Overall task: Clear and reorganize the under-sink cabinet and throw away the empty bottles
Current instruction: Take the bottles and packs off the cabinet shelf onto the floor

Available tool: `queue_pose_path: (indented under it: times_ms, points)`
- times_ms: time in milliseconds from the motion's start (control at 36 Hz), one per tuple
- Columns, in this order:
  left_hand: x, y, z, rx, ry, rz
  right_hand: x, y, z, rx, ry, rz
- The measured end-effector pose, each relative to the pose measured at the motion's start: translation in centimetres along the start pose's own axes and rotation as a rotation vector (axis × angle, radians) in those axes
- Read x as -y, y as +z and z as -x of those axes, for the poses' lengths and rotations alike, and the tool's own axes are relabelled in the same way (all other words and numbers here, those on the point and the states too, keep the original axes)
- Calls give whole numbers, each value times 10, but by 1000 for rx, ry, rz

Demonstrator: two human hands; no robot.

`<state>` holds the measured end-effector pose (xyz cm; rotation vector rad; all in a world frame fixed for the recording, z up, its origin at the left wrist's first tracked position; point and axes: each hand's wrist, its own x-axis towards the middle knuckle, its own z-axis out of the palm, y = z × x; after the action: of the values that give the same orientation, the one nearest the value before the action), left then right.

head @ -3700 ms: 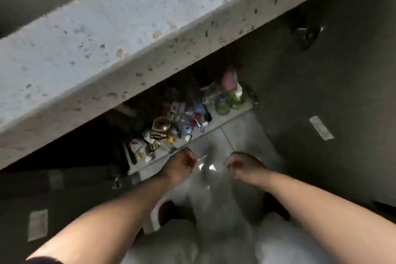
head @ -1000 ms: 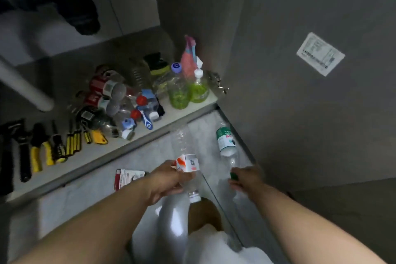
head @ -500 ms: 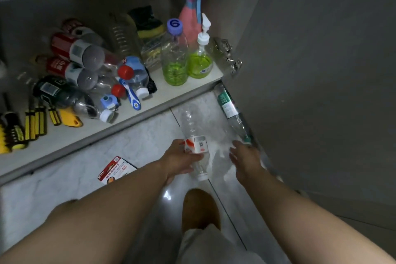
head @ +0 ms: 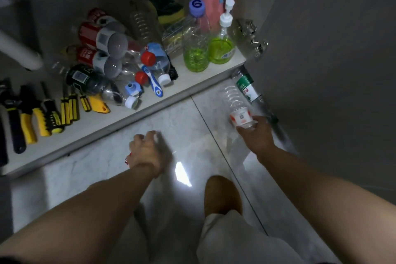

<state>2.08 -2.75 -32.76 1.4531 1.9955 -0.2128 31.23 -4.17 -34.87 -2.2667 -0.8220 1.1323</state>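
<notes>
My right hand [head: 257, 137] grips a clear empty bottle with a red and white label [head: 236, 109] near its neck, low over the floor tiles. Beside it, a second empty bottle with a green label [head: 246, 85] lies on the floor along the open cabinet door [head: 321, 60]. My left hand [head: 147, 149] is curled down over a red and white packet [head: 127, 160] on the floor; only a red corner of it shows. On the white cabinet shelf [head: 182, 90] lies a pile of empty bottles [head: 132, 70] and red cans [head: 90, 36].
At the shelf's right end stand two bottles of green liquid [head: 196, 45], a pink spray bottle [head: 212, 0] and sponges [head: 169, 8]. Yellow-handled tools [head: 42, 113] lie at the left. A white pipe [head: 19, 51] crosses above. My knee [head: 222, 195] is below.
The red-labelled bottle passed from my left hand to my right hand. My left hand moved left and down onto the packet. The green-labelled bottle stays on the floor by the door.
</notes>
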Motion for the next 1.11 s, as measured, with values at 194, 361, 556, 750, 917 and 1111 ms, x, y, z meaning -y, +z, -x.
queue_pose_path:
  times_ms: [194, 361, 556, 750, 917, 1111]
  points:
    - [52, 13, -19, 27, -135, 37, 1, 3, -18, -148, 22, 241]
    - [50, 25, -20, 9, -136, 5, 4, 14, -11, -249, -35, 372]
    - [22, -5, -9, 278, 26, 468, 21, 29, 28, -313, -404, 440]
    - [7, -93, -3, 527, 215, 466, 84, 51, 49, 210, -513, 80]
    - [19, -135, -1, 446, 241, 433, 165, 83, 39, 218, -500, 138]
    - [41, -133, -3, 440, 169, 531, 228, 115, 23, 116, -400, 428]
